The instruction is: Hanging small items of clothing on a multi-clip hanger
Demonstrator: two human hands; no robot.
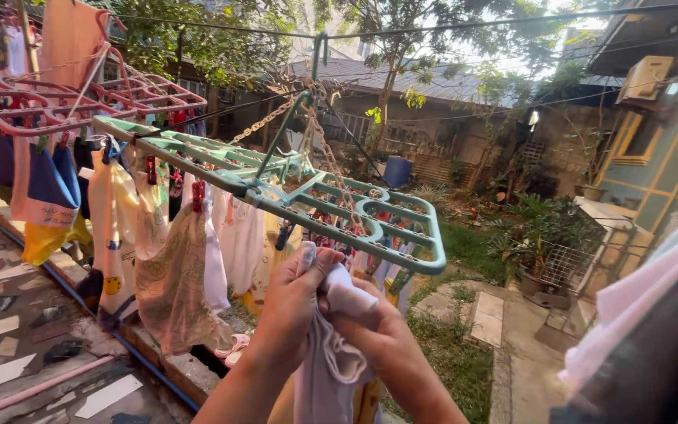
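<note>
Both my hands are raised under a green plastic clip hanger rack (292,192) that hangs by chains from a clothesline. My left hand (292,302) and my right hand (378,330) pinch the top edge of a small white garment (331,353), which droops down between my forearms. The garment's top sits just below the rack's near edge, close to the clips. Several small baby clothes (174,267) hang clipped along the rack to the left.
A pink clip rack (49,106) with more small clothes hangs behind at left. A low concrete ledge (166,365) and a tiled floor lie below. Grass, a paved path (488,314), potted plants and a house wall are at right. Pale cloth (645,290) hangs at right.
</note>
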